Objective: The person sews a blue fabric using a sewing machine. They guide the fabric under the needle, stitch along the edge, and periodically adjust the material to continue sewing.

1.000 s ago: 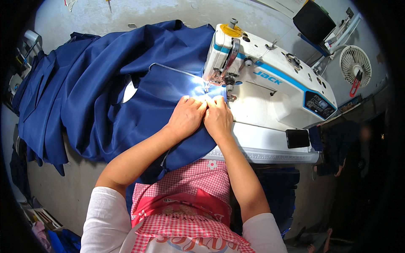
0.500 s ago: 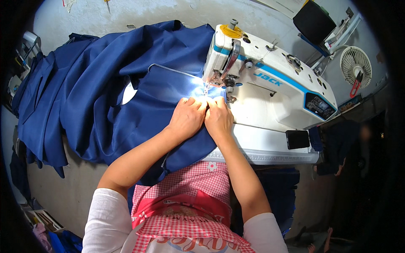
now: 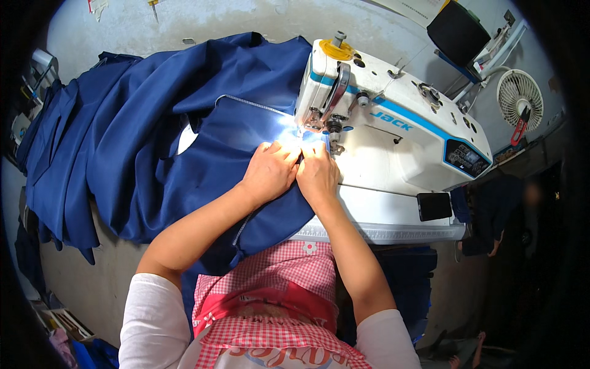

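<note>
My left hand (image 3: 267,169) and my right hand (image 3: 317,172) sit side by side just below the needle (image 3: 300,134) of a white sewing machine with a blue stripe (image 3: 393,132), fingers bent and pressed together on navy blue fabric (image 3: 239,126). Their fingertips are at a brightly lit spot by the presser foot, where glare hides exactly what they pinch. A pale stitched edge runs across the fabric above my hands. The cloth spreads in loose folds over the left of the table, with a white patch showing through a gap.
A black phone (image 3: 434,206) lies on the table near its ruler-marked front edge (image 3: 387,231). A white fan (image 3: 519,99) and a black box (image 3: 457,29) are at the upper right. Another person in dark clothes (image 3: 491,212) is at the right. More blue fabric (image 3: 405,283) sits below the table.
My hands stay at the needle, moving only slightly. The cloth's lower edge sits a little lower than before, as do parts of the machine and table in the picture.
</note>
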`<state>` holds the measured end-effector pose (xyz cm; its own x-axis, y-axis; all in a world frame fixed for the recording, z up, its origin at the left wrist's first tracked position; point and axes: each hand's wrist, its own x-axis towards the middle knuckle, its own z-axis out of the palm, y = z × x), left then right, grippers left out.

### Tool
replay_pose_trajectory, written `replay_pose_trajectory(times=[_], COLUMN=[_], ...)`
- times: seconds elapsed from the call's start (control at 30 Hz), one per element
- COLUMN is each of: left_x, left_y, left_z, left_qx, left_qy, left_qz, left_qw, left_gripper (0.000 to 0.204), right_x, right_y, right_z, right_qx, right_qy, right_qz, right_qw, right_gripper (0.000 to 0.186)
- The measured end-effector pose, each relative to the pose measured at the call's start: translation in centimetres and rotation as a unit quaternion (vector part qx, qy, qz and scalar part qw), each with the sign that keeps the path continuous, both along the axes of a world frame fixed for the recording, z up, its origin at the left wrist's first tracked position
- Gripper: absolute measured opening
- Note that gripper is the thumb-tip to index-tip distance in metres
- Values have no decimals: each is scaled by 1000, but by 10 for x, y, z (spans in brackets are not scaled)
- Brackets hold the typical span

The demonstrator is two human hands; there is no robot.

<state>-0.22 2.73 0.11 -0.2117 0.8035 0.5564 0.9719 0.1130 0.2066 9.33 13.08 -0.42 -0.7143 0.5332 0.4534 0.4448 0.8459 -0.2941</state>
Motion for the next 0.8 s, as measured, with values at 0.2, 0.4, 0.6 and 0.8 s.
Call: replay_pose_trajectory(times=[0.2, 0.4, 0.6, 0.8], left_x=[-10, -18, -27, -32], left_y=[2, 6, 4, 8], left_z=[3, 3, 4, 1], left_qx=[-14, -32, -24, 28], left_qy=[-16, -34, -40, -36], left_qz=[-13, -29, -58, -98], left_qw=[1000, 998, 997, 994], left_gripper=[32, 33, 30, 19], right_x=[7, 15, 65, 62], right_y=[-5, -4, 4, -11], right_z=[5, 1, 25, 22], right_qx=[-26, -12, -112, -17], right_qy=[18, 40, 13, 59], right_qz=[10, 52, 304, 222], right_qw=[999, 998, 946, 973], right_gripper=[23, 31, 51, 32])
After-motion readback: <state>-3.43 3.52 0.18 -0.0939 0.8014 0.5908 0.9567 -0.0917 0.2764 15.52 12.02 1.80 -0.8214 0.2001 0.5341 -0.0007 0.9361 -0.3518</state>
